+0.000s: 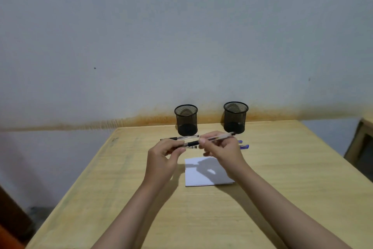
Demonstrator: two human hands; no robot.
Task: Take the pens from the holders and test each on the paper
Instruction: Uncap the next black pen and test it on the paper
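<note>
Two black mesh pen holders stand at the back of the wooden table, the left holder [186, 120] and the right holder [235, 117]; no pens show above their rims. My right hand [221, 148] holds a clear pen [221, 137] above the table. My left hand [164, 156] pinches that pen's dark front end or cap [191, 144]. A white paper [205, 173] lies on the table below my hands. A black pen [179, 138] lies in front of the left holder. Blue pen ends [244, 146] stick out beyond my right hand.
The light wooden table [282, 188] stands against a grey wall. A dark wooden piece of furniture [361, 147] is at the right edge, and a dark shape [12, 218] sits low at the left.
</note>
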